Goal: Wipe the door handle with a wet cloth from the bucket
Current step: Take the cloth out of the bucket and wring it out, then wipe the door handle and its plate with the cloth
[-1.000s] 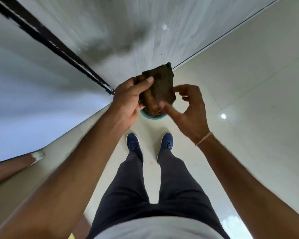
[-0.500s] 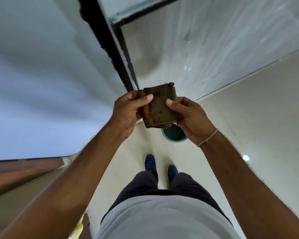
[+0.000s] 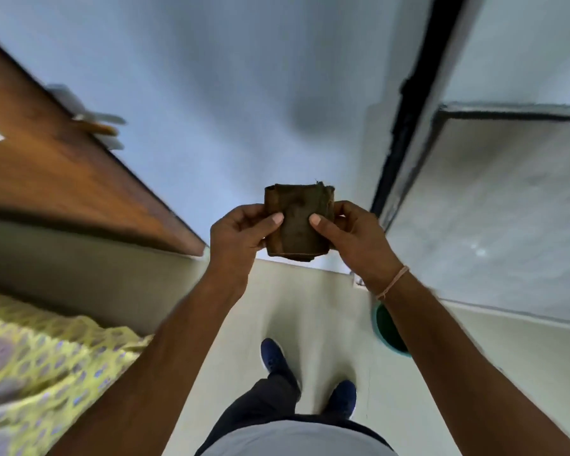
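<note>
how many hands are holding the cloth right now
2. The left hand grips the left edge of the folded cloth, and the right hand grips its right edge, thumbs on its near face.

We hold the cloth (image 3: 297, 222) between our left hand (image 3: 241, 232) and right hand (image 3: 352, 235). The bucket (image 3: 387, 330) sits on the floor (image 3: 303, 311) under our right arm. The door (image 3: 56, 169) is on our left.

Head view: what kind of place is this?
Probably a room in a home, by a doorway. A wooden door stands open at left, patterned yellow fabric lies below it, and a green bucket sits on the pale tiled floor.
</note>
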